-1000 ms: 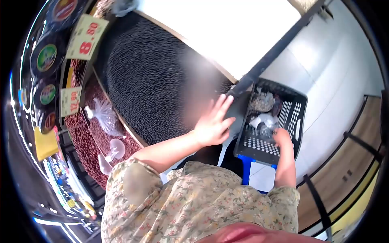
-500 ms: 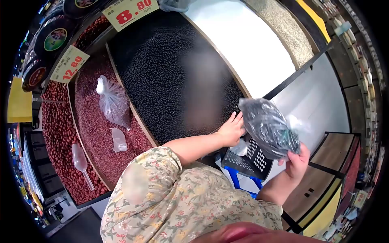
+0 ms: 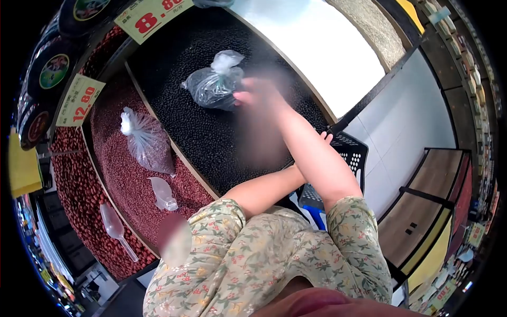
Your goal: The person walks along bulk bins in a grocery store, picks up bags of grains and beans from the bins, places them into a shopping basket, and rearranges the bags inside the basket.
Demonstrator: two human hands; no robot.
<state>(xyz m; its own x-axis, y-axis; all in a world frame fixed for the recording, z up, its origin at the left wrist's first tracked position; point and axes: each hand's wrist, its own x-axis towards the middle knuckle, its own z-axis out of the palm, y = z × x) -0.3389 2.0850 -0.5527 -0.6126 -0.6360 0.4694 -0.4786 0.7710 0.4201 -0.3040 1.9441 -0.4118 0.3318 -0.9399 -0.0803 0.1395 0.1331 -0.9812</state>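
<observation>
A knotted clear plastic bag of dark beans (image 3: 214,87) is over the heap of black beans (image 3: 190,50). My right hand (image 3: 256,94) grips the right side of this bag, partly veiled by a blurred patch. My right forearm crosses over my left one. Behind it, my left hand (image 3: 326,138) is mostly hidden; its visible fingers are apart at the bin's corner, beside the dark basket (image 3: 351,150). Another knotted bag (image 3: 148,142) lies on the small red beans (image 3: 108,113), near a clear scoop (image 3: 162,194).
A second scoop (image 3: 112,222) rests on larger red beans (image 3: 79,206). Price signs (image 3: 80,100) stand along the bins' back edge. A white-filled bin (image 3: 317,53) adjoins the black beans. The basket sits on a blue support (image 3: 315,215); wooden cabinets (image 3: 412,227) stand at right.
My right hand has carried the bag from the basket, up and left over the black beans. My left hand has stayed near the bin's corner. The view has shifted.
</observation>
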